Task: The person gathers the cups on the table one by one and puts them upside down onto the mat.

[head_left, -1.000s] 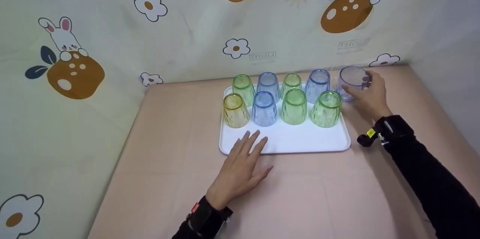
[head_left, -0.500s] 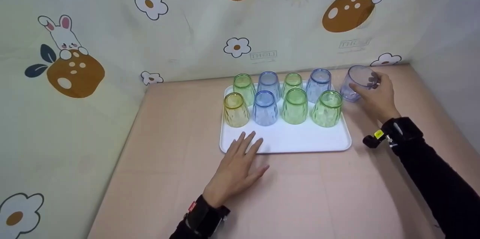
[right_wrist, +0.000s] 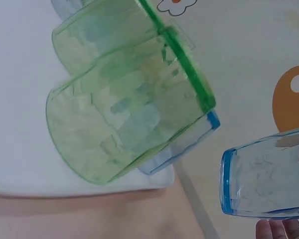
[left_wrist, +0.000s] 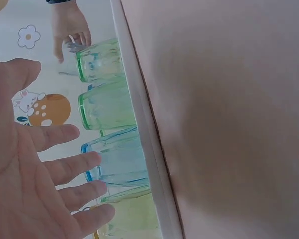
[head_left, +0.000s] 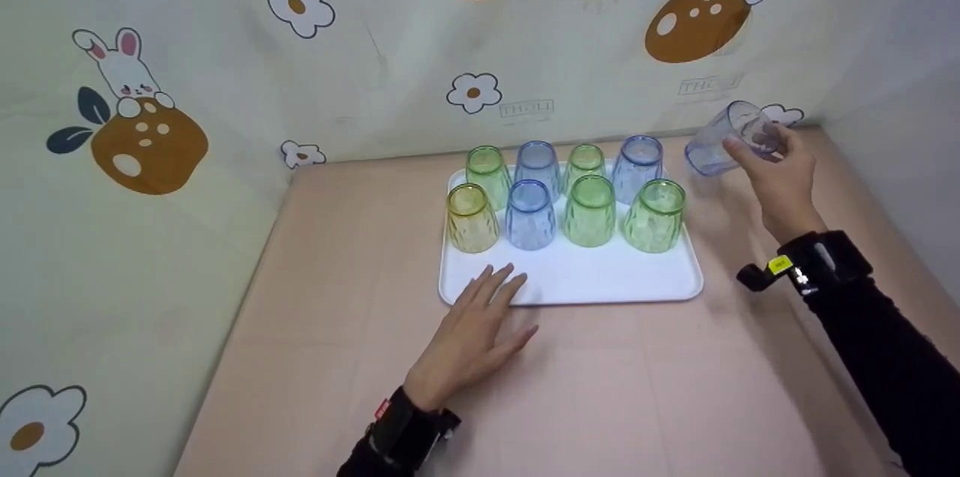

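My right hand (head_left: 787, 181) grips a pale blue drinking glass (head_left: 709, 151), tilted well over, above the table behind the tray's right end. In the right wrist view, fingertips (right_wrist: 278, 229) show at the lower side of this glass (right_wrist: 264, 174). With fingers spread, my left hand (head_left: 465, 342) lies at the front left edge of the white tray (head_left: 600, 280). Its fingertips overlap the rim in the head view. On the tray stand two rows of glasses: a yellow glass (head_left: 472, 222), a blue glass (head_left: 530, 218) and a green glass (head_left: 654, 218) are in the front row.
Behind these are more blue and green ones, such as a blue glass (head_left: 637, 162) at the back right. A pinkish cloth covers the table (head_left: 337, 274). A printed curtain (head_left: 375, 87) hangs along the back and sides.
My right hand has lifted the pale blue glass up and to the right, away from the tray's back right corner, tipping it over. The left hand has barely shifted.
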Motion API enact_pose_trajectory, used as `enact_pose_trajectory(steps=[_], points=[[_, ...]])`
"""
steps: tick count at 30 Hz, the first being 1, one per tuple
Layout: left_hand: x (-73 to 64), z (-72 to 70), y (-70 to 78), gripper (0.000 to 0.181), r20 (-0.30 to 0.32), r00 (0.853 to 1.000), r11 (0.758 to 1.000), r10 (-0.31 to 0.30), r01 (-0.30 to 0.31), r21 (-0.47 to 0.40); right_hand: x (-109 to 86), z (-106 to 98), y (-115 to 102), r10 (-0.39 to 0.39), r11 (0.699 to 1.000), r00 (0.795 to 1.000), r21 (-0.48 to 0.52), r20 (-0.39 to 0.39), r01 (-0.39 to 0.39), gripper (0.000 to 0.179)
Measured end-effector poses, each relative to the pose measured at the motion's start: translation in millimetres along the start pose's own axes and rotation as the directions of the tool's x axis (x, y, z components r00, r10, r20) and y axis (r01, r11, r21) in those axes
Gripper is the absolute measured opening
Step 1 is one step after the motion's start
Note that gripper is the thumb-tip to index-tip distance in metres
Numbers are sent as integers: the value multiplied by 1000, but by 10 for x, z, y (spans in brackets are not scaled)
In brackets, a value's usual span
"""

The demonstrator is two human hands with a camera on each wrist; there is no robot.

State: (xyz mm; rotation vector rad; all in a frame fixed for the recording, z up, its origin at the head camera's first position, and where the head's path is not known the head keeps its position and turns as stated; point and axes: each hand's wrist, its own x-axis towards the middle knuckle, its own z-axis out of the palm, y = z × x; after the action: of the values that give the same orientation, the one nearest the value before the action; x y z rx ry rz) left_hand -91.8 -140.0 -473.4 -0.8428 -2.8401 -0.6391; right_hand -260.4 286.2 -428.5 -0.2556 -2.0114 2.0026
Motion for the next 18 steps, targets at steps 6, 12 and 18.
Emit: enact_pose_trajectory(steps=[6,12,18], points=[[28,-44,23,58,-55,998,971,-10,-3,-238,-117,103,-170,-15,930,999,367,38,0,77],[74,-58,33,50,-142,990,884,2,-68,-462,-267,222,-300,-54,812,988,582,142,-40,54],[143,-47,72,43,-172,985,762,-2,-110,-638,-443,337,-399,-96,753,972,654,214,-70,51]])
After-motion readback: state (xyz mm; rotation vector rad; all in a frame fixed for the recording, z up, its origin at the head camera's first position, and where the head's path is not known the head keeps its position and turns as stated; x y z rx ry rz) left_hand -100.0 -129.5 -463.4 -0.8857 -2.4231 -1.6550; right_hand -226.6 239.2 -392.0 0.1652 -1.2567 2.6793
